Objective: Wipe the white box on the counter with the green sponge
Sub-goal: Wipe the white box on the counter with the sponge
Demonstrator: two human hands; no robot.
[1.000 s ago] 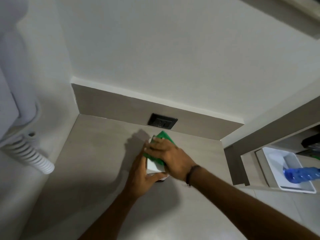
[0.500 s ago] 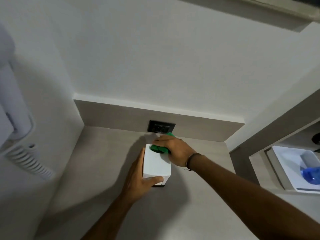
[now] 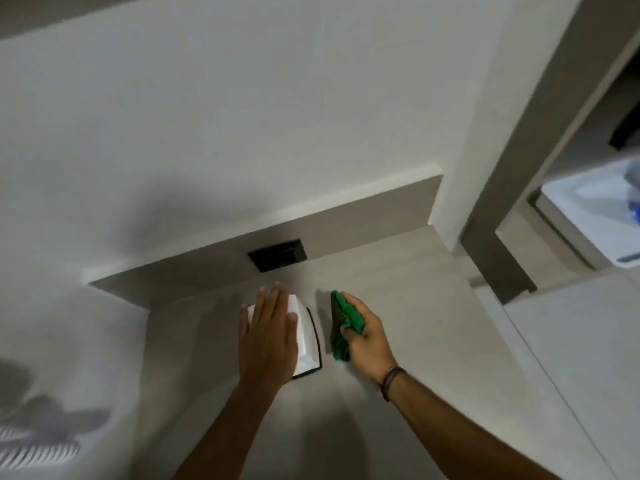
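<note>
The white box with a dark base stands on the beige counter, near the back wall. My left hand lies flat on its top with fingers stretched out, covering most of it. My right hand is just to the right of the box, closed around the green sponge. The sponge hangs beside the box's right side with a narrow gap between them.
A black wall socket sits in the backsplash right behind the box. To the right, past a wall post, a white tray holds a blue bottle. A white ribbed hose shows at the lower left.
My right hand took the sponge off the box's top and moved down to its right side. My left hand shifted from gripping the box's left side to lying flat on top. The view swung left.
</note>
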